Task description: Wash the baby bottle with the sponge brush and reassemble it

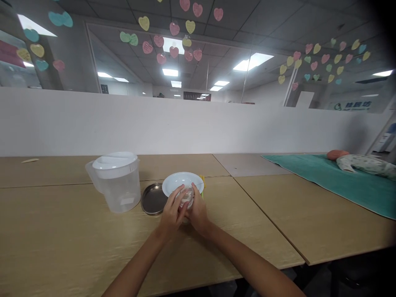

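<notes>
The fingers (175, 193) of both hands are bent around one clear round thing (187, 197), with only a narrow space between the two hands. The left hand (170, 212) holds it from the left side and the right hand (198, 211) from the right, so the thing sits between them, at the near edge of the white dish (182, 177). Whether its lower part touches the table (77, 243) or is a little above it, one cannot tell, because the hands cover it; nor is it clear whether it is a cup, a jar or something else.

The step in hand, as far as one can judge, is a two-handed handling of this clear piece. Such a step calls for even, gentle pressure from both sides, since a smooth and transparent surface may slip. For the next move, it would be wise to have the fingers well placed before any turning or lifting, and to mind the dish just behind.

At the left of the dish lies a dark round pan (152, 200), and beyond it stands the lidded plastic pitcher (122, 192). Something yellow (203, 180) shows beside the dish's right edge.
</notes>
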`<action>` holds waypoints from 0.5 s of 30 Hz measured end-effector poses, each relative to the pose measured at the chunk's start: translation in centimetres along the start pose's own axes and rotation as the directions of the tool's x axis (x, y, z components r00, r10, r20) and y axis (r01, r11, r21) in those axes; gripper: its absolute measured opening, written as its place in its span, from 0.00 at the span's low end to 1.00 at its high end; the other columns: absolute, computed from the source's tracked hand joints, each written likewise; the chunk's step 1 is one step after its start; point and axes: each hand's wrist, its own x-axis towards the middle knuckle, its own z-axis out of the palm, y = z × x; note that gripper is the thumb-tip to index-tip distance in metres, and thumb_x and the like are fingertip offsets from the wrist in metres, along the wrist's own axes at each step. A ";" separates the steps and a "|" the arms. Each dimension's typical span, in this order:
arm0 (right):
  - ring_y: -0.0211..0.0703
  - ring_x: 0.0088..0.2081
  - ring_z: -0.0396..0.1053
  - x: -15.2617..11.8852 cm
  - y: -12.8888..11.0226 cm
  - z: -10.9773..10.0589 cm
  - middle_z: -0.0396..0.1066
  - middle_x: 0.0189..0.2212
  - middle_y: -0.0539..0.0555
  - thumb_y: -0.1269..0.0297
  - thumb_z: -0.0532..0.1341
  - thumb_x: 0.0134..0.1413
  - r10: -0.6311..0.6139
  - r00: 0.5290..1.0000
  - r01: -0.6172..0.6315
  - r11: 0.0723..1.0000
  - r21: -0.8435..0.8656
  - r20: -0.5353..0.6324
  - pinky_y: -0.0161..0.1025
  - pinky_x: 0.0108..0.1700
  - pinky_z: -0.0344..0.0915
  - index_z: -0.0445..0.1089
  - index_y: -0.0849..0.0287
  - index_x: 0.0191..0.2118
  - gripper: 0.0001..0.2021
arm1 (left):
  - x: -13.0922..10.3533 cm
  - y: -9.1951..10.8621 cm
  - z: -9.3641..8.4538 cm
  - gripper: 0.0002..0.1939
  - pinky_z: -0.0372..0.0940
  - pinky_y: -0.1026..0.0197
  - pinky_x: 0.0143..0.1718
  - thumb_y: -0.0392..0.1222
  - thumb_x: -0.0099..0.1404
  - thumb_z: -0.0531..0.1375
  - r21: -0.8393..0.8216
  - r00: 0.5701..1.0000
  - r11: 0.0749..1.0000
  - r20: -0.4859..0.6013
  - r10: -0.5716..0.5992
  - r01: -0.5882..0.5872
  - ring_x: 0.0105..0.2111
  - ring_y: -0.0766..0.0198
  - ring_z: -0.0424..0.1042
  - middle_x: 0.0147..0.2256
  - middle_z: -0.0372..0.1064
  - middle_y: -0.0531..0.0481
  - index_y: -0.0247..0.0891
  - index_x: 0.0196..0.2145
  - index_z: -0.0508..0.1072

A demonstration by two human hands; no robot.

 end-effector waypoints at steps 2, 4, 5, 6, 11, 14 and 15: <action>0.53 0.52 0.64 -0.1 0.1 0.2 0.60 0.55 0.63 0.56 0.62 0.45 -0.017 1.000 0.016 0.999 -0.028 -0.014 0.46 0.48 0.65 0.44 0.61 0.62 0.41 | -0.1 0.0 -0.1 0.22 0.59 0.50 0.54 0.40 0.66 0.50 -0.008 0.999 0.999 -0.005 -0.045 0.045 0.57 0.55 0.56 0.58 0.53 0.41 0.42 0.57 0.56; 0.53 0.52 0.63 -0.1 0.3 0.3 0.62 0.54 0.63 0.55 0.62 0.46 -0.060 0.998 0.058 0.997 -0.058 -0.027 0.48 0.49 0.64 0.46 0.61 0.62 0.39 | -0.2 -0.1 0.0 0.21 0.59 0.50 0.55 0.40 0.66 0.50 -0.016 0.996 0.996 0.001 -0.090 0.090 0.58 0.55 0.56 0.58 0.53 0.41 0.42 0.57 0.57; 0.53 0.52 0.63 0.0 0.4 0.4 0.63 0.53 0.62 0.56 0.61 0.47 -0.093 0.995 0.091 0.994 -0.068 -0.023 0.48 0.50 0.63 0.48 0.61 0.61 0.37 | -0.2 -0.2 0.0 0.22 0.58 0.50 0.55 0.41 0.66 0.50 -0.017 0.995 0.994 0.003 -0.105 0.105 0.58 0.55 0.56 0.58 0.53 0.41 0.42 0.57 0.57; 0.52 0.52 0.63 0.0 0.5 0.4 0.64 0.52 0.62 0.56 0.61 0.48 -0.127 0.992 0.126 0.989 -0.075 -0.015 0.48 0.50 0.63 0.50 0.60 0.61 0.35 | -0.3 -0.2 0.1 0.22 0.57 0.50 0.56 0.41 0.66 0.50 -0.021 0.993 0.993 0.007 -0.116 0.116 0.58 0.55 0.56 0.57 0.53 0.41 0.42 0.57 0.56; 0.50 0.49 0.65 0.2 0.7 0.3 0.66 0.50 0.60 0.55 0.59 0.52 -0.198 0.980 0.197 0.976 -0.090 -0.001 0.47 0.49 0.62 0.53 0.57 0.59 0.30 | -0.5 -0.6 0.7 0.23 0.59 0.51 0.54 0.43 0.65 0.50 -0.081 0.989 0.985 0.012 -0.151 0.151 0.54 0.56 0.60 0.54 0.59 0.42 0.41 0.57 0.56; 0.50 0.47 0.66 0.2 0.5 0.2 0.68 0.47 0.60 0.54 0.58 0.52 -0.181 0.983 0.181 0.979 -0.092 0.008 0.47 0.48 0.63 0.54 0.58 0.59 0.30 | -0.6 -0.6 0.6 0.22 0.59 0.52 0.54 0.42 0.65 0.51 -0.099 0.986 0.981 0.018 -0.167 0.168 0.54 0.57 0.61 0.54 0.60 0.43 0.42 0.57 0.57; 0.49 0.46 0.66 0.2 0.4 0.1 0.68 0.47 0.59 0.53 0.58 0.52 -0.174 0.985 0.174 0.981 -0.091 0.011 0.46 0.47 0.63 0.54 0.58 0.59 0.30 | -0.5 -0.6 0.6 0.22 0.59 0.52 0.53 0.42 0.65 0.51 -0.102 0.985 0.980 0.021 -0.170 0.171 0.53 0.57 0.61 0.53 0.60 0.43 0.42 0.57 0.57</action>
